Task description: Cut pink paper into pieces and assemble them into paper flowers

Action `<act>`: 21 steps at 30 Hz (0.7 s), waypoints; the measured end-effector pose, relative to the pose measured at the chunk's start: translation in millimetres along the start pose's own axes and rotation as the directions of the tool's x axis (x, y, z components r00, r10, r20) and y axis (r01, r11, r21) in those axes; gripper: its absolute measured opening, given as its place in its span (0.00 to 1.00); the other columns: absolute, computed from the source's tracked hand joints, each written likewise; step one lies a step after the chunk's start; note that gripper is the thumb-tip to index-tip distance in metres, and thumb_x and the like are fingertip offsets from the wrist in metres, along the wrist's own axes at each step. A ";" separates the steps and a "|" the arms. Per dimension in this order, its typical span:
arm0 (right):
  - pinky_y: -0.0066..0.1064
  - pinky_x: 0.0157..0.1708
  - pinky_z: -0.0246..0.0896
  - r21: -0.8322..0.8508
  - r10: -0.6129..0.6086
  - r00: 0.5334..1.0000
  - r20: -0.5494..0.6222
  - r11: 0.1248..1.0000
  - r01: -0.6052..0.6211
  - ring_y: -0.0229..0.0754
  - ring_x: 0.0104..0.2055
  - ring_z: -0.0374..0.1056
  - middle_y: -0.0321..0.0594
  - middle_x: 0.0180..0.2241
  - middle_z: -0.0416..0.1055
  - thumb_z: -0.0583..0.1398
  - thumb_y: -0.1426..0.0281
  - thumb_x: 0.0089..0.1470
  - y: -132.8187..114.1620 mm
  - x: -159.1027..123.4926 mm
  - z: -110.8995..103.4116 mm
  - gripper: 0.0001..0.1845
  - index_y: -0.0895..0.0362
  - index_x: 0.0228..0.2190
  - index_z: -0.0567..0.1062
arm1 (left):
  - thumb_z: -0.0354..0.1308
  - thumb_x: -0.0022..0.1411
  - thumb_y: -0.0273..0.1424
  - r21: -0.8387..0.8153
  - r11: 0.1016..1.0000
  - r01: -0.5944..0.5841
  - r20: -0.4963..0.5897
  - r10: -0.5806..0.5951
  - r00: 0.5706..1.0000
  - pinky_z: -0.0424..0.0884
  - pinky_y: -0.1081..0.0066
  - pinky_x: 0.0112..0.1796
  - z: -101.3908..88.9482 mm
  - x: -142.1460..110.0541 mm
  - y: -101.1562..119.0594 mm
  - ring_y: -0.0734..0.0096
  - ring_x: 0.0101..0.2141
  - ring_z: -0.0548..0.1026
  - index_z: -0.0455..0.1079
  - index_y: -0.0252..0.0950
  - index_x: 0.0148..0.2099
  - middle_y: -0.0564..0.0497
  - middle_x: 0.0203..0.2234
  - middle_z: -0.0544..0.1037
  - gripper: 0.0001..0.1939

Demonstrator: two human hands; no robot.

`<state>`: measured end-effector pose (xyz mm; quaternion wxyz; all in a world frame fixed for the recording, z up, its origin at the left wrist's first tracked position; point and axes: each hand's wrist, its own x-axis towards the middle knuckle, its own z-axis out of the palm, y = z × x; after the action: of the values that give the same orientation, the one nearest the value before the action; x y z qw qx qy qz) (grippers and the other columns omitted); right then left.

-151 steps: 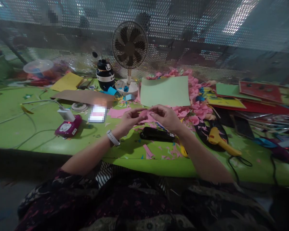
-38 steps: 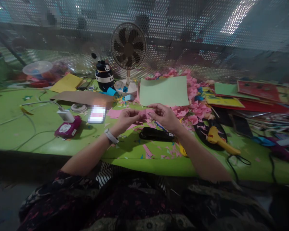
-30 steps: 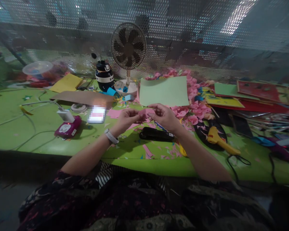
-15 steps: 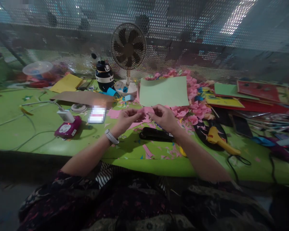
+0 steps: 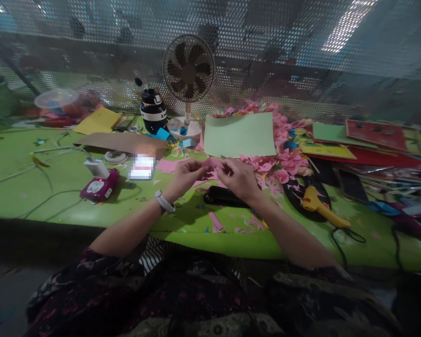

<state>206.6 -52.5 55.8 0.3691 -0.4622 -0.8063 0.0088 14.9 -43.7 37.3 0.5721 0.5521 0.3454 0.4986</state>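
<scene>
A small piece of pink paper (image 5: 212, 162) is pinched between my two hands above the table. My left hand (image 5: 186, 178) grips its left side with thumb and fingertips. On its right side the fingers of my right hand (image 5: 239, 179) close round the edge, partly hiding it. Below my hands lies a black stapler (image 5: 224, 195), its right end covered by my right forearm. Pink paper strips and scraps (image 5: 215, 221) lie around it. Just beyond my hands rests a pale green sheet (image 5: 239, 135), with a heap of pink paper petals (image 5: 290, 159) to its right.
A yellow glue gun (image 5: 314, 202) lies on a black plate at the right. At the left are a purple power socket (image 5: 100, 185) with a plugged-in charger and a lit phone (image 5: 141, 167). A fan (image 5: 188, 70) and a dark bottle (image 5: 153, 112) stand at the back.
My right hand has turned slightly, its fingers curling more round the pink paper. My left hand stays nearly in place, still pinching it.
</scene>
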 end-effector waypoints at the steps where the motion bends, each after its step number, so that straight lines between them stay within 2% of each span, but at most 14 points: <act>1: 0.34 0.32 0.60 -0.049 -0.041 0.999 -0.011 0.998 0.040 0.43 0.31 0.68 0.44 0.29 0.76 0.57 0.66 0.62 0.3 -1.1 1.9 0.10 0.55 0.31 0.76 | 0.72 0.54 0.42 -0.007 1.000 -0.001 0.000 0.001 1.000 0.80 0.67 0.39 0.2 0.1 -0.8 0.68 0.34 0.83 0.79 0.34 0.36 0.47 0.31 0.84 0.17; 5: 0.36 0.35 0.63 -0.149 -0.140 0.990 -0.033 0.980 0.133 0.46 0.34 0.72 0.48 0.34 0.79 0.54 0.68 0.64 2.2 -4.1 8.3 0.14 0.56 0.38 0.79 | 0.72 0.53 0.44 -0.013 1.000 -0.002 -0.005 0.002 1.000 0.80 0.65 0.42 1.3 0.5 -3.4 0.69 0.34 0.82 0.79 0.34 0.37 0.46 0.34 0.85 0.19; 9: 0.36 0.34 0.63 -0.148 -0.124 0.992 -0.032 0.982 0.118 0.45 0.32 0.71 0.47 0.32 0.78 0.55 0.68 0.63 1.8 -5.0 9.5 0.13 0.56 0.36 0.80 | 0.73 0.52 0.46 -0.029 0.999 -0.020 -0.014 0.019 1.000 0.79 0.64 0.43 3.2 0.1 -3.7 0.68 0.35 0.82 0.79 0.33 0.36 0.46 0.34 0.85 0.20; 12: 0.34 0.34 0.64 -0.008 -0.039 0.999 -0.037 0.999 0.039 0.43 0.31 0.70 0.45 0.30 0.78 0.57 0.66 0.62 -0.2 -3.5 5.9 0.11 0.56 0.34 0.79 | 0.74 0.51 0.44 -0.053 0.998 -0.025 -0.013 0.024 1.000 0.79 0.66 0.41 3.3 -0.4 -1.6 0.69 0.33 0.82 0.79 0.33 0.36 0.47 0.32 0.85 0.19; 14: 0.33 0.31 0.64 0.201 0.083 0.996 0.009 0.976 -0.083 0.41 0.29 0.69 0.42 0.29 0.77 0.60 0.62 0.60 -1.0 -0.5 2.0 0.12 0.56 0.32 0.78 | 0.74 0.51 0.43 -0.059 0.998 0.002 -0.001 -0.002 1.000 0.79 0.67 0.40 2.0 -0.5 0.6 0.68 0.34 0.82 0.79 0.33 0.37 0.47 0.32 0.84 0.19; 15: 0.32 0.30 0.65 0.324 0.153 0.987 0.056 0.932 -0.163 0.40 0.28 0.69 0.41 0.28 0.77 0.62 0.59 0.59 -1.0 1.5 0.0 0.13 0.56 0.31 0.78 | 0.74 0.51 0.42 -0.065 0.998 0.026 0.010 -0.025 1.000 0.78 0.67 0.40 1.0 -0.2 1.6 0.68 0.34 0.83 0.80 0.33 0.37 0.46 0.32 0.85 0.18; 17: 0.31 0.28 0.65 0.536 0.268 0.946 0.182 0.779 -0.324 0.39 0.26 0.69 0.39 0.26 0.76 0.66 0.55 0.53 0.0 6.0 -3.2 0.17 0.57 0.30 0.77 | 0.74 0.52 0.40 -0.090 0.993 0.078 0.033 -0.076 0.997 0.78 0.68 0.39 -1.4 0.8 2.9 0.68 0.35 0.83 0.80 0.33 0.38 0.46 0.33 0.85 0.17; 21: 0.28 0.26 0.66 0.731 0.376 0.851 0.366 0.450 -0.513 0.35 0.23 0.69 0.35 0.23 0.76 0.75 0.55 0.38 3.5 12.3 -4.4 0.22 0.57 0.26 0.76 | 0.73 0.53 0.36 -0.161 0.974 0.159 0.052 -0.153 0.987 0.77 0.69 0.39 -5.9 4.6 1.8 0.69 0.34 0.83 0.79 0.33 0.37 0.47 0.32 0.84 0.14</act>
<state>208.2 -42.7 65.0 0.4597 -0.4351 -0.5866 0.5053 10.3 -37.8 38.8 0.6599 0.4837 0.3340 0.4679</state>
